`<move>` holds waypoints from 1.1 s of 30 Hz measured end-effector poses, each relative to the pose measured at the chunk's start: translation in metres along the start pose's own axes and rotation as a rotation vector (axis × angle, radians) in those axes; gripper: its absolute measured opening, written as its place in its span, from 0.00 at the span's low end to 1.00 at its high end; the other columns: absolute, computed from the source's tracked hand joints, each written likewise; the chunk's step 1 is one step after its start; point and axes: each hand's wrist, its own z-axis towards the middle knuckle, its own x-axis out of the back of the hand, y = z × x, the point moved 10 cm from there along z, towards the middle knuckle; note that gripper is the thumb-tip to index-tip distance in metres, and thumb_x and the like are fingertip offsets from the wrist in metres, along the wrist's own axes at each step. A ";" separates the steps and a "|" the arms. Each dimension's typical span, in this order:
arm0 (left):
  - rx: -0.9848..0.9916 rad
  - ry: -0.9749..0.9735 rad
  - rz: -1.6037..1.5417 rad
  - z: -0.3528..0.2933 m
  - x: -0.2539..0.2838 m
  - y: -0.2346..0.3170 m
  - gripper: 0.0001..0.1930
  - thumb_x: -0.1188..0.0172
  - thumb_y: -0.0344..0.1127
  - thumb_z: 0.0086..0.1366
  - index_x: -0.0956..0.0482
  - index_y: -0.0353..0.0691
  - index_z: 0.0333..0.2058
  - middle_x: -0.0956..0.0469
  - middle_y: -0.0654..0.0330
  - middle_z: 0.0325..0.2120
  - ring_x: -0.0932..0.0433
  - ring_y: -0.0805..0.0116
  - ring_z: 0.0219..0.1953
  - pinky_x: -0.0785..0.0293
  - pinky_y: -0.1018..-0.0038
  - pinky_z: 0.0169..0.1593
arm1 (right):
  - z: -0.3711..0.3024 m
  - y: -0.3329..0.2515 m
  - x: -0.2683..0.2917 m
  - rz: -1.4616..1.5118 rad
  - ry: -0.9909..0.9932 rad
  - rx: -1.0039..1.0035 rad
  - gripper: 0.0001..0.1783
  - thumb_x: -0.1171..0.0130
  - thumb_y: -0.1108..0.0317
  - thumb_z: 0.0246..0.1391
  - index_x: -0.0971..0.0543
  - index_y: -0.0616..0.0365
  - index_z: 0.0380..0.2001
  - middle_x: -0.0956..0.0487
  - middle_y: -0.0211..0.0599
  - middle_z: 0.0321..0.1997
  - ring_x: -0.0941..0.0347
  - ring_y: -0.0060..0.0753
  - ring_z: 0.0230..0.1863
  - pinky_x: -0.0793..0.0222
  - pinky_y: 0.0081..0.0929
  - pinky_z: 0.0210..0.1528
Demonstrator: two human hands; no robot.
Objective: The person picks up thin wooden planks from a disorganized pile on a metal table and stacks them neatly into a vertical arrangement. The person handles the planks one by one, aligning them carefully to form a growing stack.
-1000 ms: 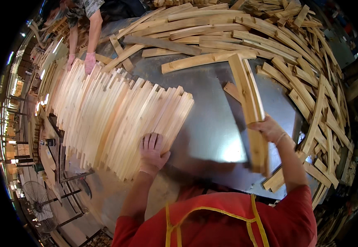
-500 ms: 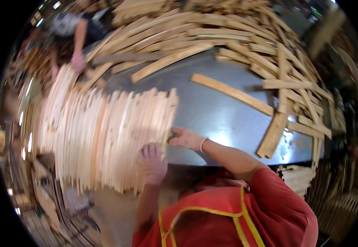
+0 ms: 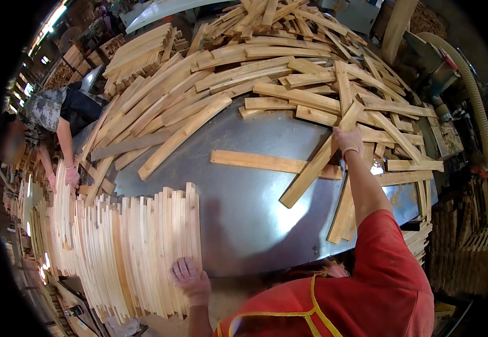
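Observation:
My left hand [image 3: 190, 281] lies flat against the near end of a long row of pale wooden slats [image 3: 137, 247] packed side by side on the left of a shiny metal table [image 3: 249, 219]. My right hand [image 3: 348, 140] is stretched far out to the right. It grips the upper part of a long slat [image 3: 308, 174] that lies diagonally across other boards. A single flat slat [image 3: 266, 163] rests on the bare metal between my hands.
A big loose heap of slats [image 3: 289, 73] covers the table's far side and right. Another person [image 3: 58, 112] stands at the left, one hand [image 3: 73, 177] on the row's far end. A ribbed dust hose [image 3: 468, 73] and stacked boards [image 3: 480, 247] stand at the right.
My right hand has left the row next to my left hand and reached out to the heap on the right, closing on a diagonal slat. My left hand stays on the row.

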 end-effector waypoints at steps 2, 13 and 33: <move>0.010 -0.005 0.002 -0.003 -0.005 -0.003 0.44 0.30 0.41 0.52 0.34 0.37 0.69 0.34 0.47 0.68 0.38 0.41 0.73 0.49 0.40 0.79 | -0.016 -0.066 -0.008 -0.144 -0.025 0.253 0.52 0.22 0.42 0.46 0.29 0.57 0.70 0.18 0.54 0.60 0.20 0.57 0.62 0.24 0.50 0.65; 0.003 0.021 -0.033 -0.001 0.000 -0.002 0.41 0.30 0.40 0.50 0.31 0.37 0.64 0.31 0.45 0.65 0.35 0.38 0.70 0.44 0.39 0.77 | -0.034 -0.133 -0.029 -0.147 0.171 0.553 0.53 0.24 0.51 0.52 0.37 0.55 0.77 0.25 0.59 0.70 0.28 0.55 0.71 0.32 0.43 0.74; -0.009 -0.014 0.003 -0.003 0.003 -0.004 0.46 0.30 0.51 0.58 0.35 0.37 0.71 0.34 0.47 0.71 0.39 0.43 0.74 0.51 0.43 0.80 | -0.225 -0.058 -0.080 0.665 -0.409 0.282 0.37 0.29 0.68 0.48 0.36 0.61 0.59 0.18 0.58 0.49 0.17 0.57 0.47 0.19 0.49 0.51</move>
